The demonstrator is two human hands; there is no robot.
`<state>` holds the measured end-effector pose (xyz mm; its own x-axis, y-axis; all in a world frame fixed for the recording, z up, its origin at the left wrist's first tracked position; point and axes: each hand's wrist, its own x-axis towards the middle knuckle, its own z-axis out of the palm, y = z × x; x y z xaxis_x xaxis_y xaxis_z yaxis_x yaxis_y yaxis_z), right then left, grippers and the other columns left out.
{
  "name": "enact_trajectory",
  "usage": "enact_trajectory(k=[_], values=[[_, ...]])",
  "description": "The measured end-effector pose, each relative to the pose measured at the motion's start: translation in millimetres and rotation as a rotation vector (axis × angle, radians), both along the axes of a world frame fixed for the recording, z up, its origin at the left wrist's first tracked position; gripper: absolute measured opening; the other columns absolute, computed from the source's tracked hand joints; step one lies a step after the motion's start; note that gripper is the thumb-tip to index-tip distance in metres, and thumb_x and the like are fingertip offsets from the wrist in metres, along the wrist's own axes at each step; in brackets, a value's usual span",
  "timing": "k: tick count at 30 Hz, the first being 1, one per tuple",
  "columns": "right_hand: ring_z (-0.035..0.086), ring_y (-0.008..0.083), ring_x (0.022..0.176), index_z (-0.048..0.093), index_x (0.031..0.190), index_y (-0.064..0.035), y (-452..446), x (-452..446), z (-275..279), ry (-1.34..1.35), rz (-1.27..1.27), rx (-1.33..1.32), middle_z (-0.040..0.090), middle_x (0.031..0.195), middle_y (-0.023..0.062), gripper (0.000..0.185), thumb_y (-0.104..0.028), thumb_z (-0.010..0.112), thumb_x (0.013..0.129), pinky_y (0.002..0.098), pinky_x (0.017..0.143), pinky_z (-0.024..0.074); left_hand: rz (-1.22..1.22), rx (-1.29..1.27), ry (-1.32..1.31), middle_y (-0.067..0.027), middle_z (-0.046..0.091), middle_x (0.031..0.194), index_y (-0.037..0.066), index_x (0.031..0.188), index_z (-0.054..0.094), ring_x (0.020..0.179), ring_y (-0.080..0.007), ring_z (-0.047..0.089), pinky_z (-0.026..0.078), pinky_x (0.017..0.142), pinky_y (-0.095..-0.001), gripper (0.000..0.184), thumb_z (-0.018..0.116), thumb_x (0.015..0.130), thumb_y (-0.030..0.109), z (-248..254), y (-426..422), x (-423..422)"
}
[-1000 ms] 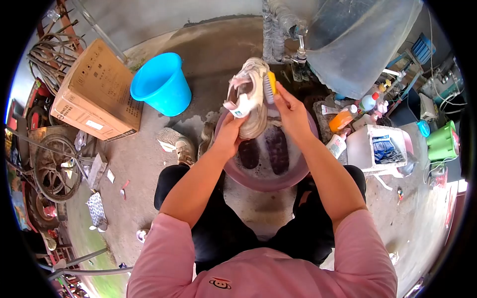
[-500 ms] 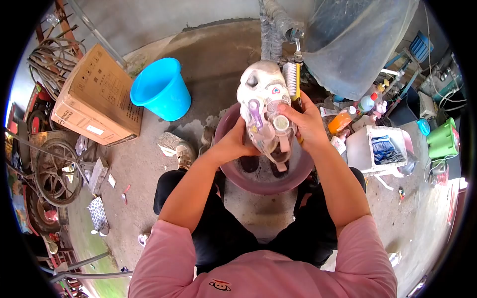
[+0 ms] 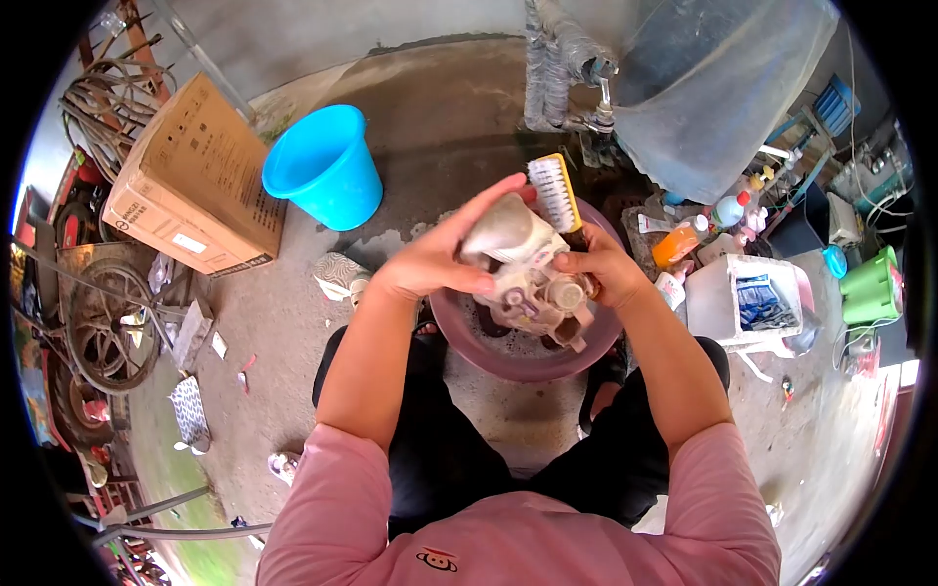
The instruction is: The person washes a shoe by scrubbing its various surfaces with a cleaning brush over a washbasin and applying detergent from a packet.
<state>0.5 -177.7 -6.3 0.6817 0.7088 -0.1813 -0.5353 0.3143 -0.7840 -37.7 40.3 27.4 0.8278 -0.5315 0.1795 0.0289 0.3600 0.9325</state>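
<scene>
A wet white shoe (image 3: 528,273) with purple and pink trim is held tilted above a dusky pink basin (image 3: 523,368). My left hand (image 3: 435,256) is wrapped round its rounded toe end, thumb across the near side. Closed at the shoe's other side, my right hand (image 3: 608,271) holds a scrub brush (image 3: 555,192) with white bristles and a yellow edge, its head pointing up. The right thumb also presses on the shoe. Sudsy water shows in the basin, with dark shapes in it that I cannot make out.
A blue bucket (image 3: 327,171) and a cardboard box (image 3: 195,186) stand at left. A wrapped pipe with a tap (image 3: 604,93) rises behind the basin. On the right are bottles (image 3: 676,244), a white container (image 3: 718,293) and a green bucket (image 3: 870,288). A patterned shoe (image 3: 337,276) lies left of the basin.
The shoe has turned in my hands, its toe tipping toward me. My left hand has moved up from its lower side to the toe. The brush has rotated, bristles now facing up.
</scene>
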Motion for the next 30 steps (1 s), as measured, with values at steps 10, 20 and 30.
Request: enact_trajectory(k=[10, 20, 30], values=[[0.061, 0.0171, 0.08, 0.051, 0.119, -0.0056, 16.3, -7.9, 3.2, -0.837, -0.577, -0.67, 0.063, 0.098, 0.012, 0.036, -0.017, 0.055, 0.085, 0.0306, 0.072, 0.047, 0.733, 0.8, -0.324, -0.0133, 0.04, 0.114, 0.01, 0.127, 0.029, 0.109, -0.0272, 0.042, 0.033, 0.094, -0.0342, 0.075, 0.066, 0.062, 0.005, -44.9, -17.5, 2.6], [0.063, 0.0286, 0.076, 0.052, 0.119, -0.01, 47.2, -10.1, -0.1, -0.921, -0.638, -0.605, 0.06, 0.092, 0.0202, 0.032, -0.019, 0.05, 0.088, 0.0313, 0.065, 0.0464, 0.913, 0.994, -0.548, -0.0174, 0.036, 0.114, 0.007, 0.122, 0.032, 0.105, -0.0392, 0.036, 0.032, 0.089, -0.0443, 0.078, 0.066, 0.052, 0.003, -60.5, -53.4, 4.0], [0.056, 0.0238, 0.062, 0.052, 0.118, -0.0091, 36.6, -13.4, -0.5, -0.807, -0.552, -0.691, 0.058, 0.085, 0.0226, 0.032, -0.018, 0.052, 0.087, 0.0289, 0.06, 0.0452, 0.956, 1.151, -0.542, -0.02, 0.038, 0.111, 0.012, 0.123, 0.033, 0.102, -0.0399, 0.039, 0.035, 0.089, -0.045, 0.076, 0.066, 0.056, 0.001, -52.1, -43.1, 9.4]])
